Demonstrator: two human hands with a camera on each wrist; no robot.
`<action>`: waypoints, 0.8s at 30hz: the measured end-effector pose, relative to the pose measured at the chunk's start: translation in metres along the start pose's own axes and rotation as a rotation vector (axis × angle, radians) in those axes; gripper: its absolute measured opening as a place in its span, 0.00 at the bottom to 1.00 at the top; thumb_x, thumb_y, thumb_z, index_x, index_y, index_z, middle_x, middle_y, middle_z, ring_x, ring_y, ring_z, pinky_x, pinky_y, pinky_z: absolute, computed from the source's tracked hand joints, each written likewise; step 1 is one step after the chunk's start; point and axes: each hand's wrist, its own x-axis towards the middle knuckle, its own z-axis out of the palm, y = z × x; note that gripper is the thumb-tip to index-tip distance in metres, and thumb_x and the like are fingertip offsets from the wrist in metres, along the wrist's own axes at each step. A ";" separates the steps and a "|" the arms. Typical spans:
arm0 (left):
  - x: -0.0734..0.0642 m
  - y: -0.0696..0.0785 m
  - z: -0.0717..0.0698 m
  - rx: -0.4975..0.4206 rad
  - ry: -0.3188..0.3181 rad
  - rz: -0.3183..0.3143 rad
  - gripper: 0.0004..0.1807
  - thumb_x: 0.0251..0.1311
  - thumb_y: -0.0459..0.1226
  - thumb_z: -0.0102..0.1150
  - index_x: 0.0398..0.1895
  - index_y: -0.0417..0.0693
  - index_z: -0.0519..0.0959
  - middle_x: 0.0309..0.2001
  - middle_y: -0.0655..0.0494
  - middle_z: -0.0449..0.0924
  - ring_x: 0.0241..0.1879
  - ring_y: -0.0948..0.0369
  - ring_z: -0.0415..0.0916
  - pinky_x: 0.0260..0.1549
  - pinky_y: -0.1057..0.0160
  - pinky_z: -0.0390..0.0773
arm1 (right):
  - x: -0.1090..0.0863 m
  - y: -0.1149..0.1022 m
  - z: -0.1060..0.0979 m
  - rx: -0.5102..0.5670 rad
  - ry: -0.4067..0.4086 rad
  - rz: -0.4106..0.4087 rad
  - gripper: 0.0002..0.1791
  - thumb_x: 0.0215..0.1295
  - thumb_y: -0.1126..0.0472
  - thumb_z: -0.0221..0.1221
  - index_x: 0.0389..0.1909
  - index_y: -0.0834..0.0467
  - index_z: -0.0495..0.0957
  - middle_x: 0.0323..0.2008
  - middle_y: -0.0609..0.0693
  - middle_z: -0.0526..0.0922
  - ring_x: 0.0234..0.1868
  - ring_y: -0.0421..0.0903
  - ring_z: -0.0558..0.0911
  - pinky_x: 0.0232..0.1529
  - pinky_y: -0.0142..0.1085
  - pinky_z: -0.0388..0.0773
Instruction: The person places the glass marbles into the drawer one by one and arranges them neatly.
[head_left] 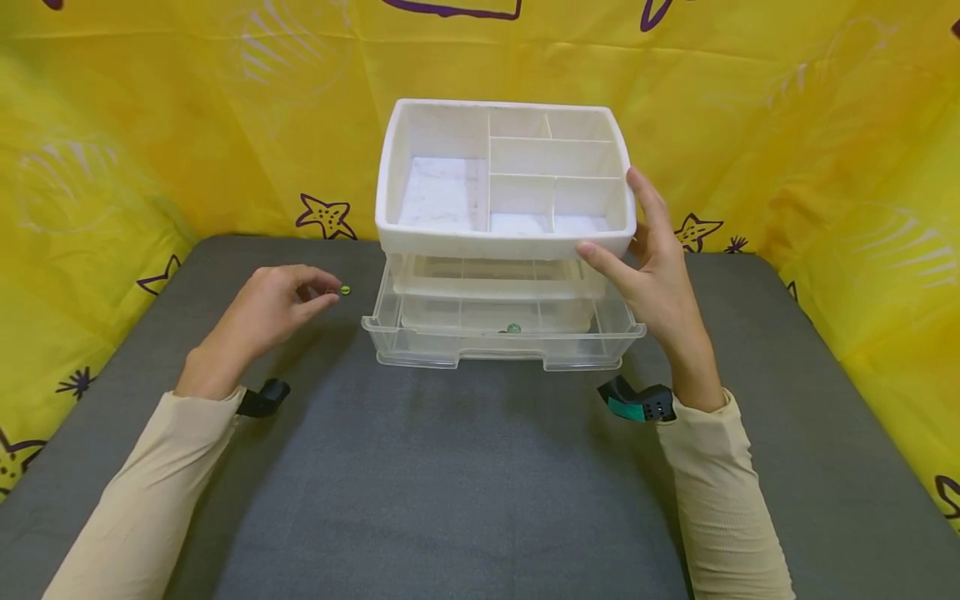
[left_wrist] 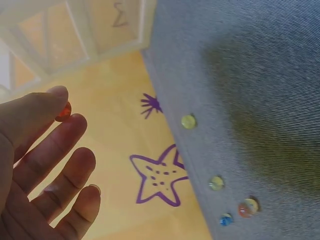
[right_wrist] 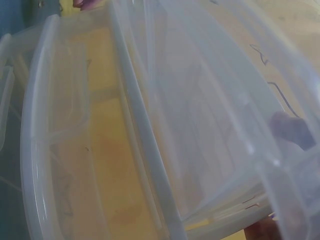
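At the left, a pale sleeve (head_left: 142,500) runs out of the head view at the bottom edge. From it the left hand (head_left: 270,304) reaches out above the grey table (head_left: 450,483), thumb and forefinger narrowed on a red marble (left_wrist: 63,112). That marble shows only in the left wrist view, partly covered by the fingers; the other fingers are loosely bent. On the table in that view lie two yellowish marbles (left_wrist: 188,121), an orange marble (left_wrist: 248,206) and a blue marble (left_wrist: 226,220). The head view shows just one yellowish marble, beside the fingertips; which of the two it is, I cannot tell.

In the middle, a clear drawer (head_left: 502,348) juts out under a white box (head_left: 506,246) with divided compartments. A green marble (head_left: 513,328) sits in the drawer, a dark bit next to it too small to make out.

At the right, the right hand (head_left: 663,275) grips the box's near right corner, thumb on the front, some fingers hidden behind the side. The right wrist view is hazy, mostly clear plastic, with a dim fingertip near its right edge.
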 end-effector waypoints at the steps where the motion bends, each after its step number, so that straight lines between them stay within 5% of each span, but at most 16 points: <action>1: 0.000 0.002 -0.001 -0.002 0.005 0.007 0.06 0.62 0.36 0.66 0.40 0.46 0.87 0.35 0.51 0.87 0.30 0.60 0.78 0.28 0.71 0.73 | 0.000 0.000 0.000 -0.001 0.001 -0.001 0.47 0.64 0.67 0.63 0.79 0.47 0.50 0.77 0.43 0.51 0.57 0.53 0.75 0.51 0.28 0.79; 24: -0.001 0.039 -0.016 -0.012 0.157 0.104 0.08 0.59 0.33 0.68 0.41 0.46 0.87 0.35 0.54 0.87 0.31 0.63 0.75 0.32 0.75 0.69 | 0.000 0.001 -0.001 -0.024 0.002 -0.010 0.47 0.64 0.67 0.63 0.79 0.47 0.50 0.76 0.45 0.52 0.58 0.52 0.74 0.54 0.31 0.79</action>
